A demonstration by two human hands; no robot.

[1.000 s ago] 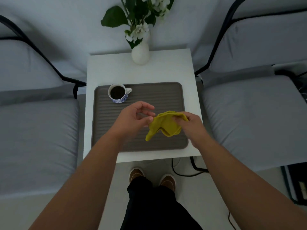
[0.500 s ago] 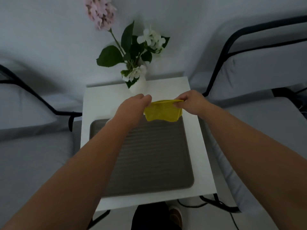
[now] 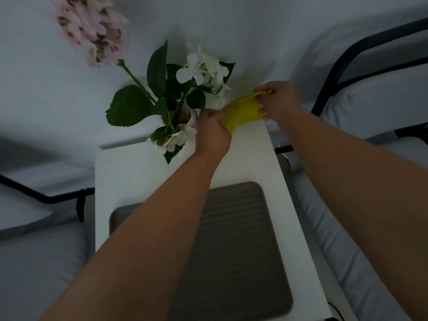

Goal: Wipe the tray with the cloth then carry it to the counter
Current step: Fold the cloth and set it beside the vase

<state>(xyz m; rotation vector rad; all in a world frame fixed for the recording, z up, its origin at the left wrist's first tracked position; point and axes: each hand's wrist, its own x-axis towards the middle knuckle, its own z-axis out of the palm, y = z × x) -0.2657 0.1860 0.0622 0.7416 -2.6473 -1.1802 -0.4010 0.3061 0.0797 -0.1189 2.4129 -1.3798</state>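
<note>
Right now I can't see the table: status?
Both hands, left and right, gripping yellow cloth above table's far end. Tray unwiped. Flowers close by.

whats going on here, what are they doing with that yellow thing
A person is holding a yellow cloth stretched between both hands, the left hand gripping one end and the right hand the other, up near the flowers in a vase. The grey tray lies on the white table below their arms, not yet being wiped.
</note>
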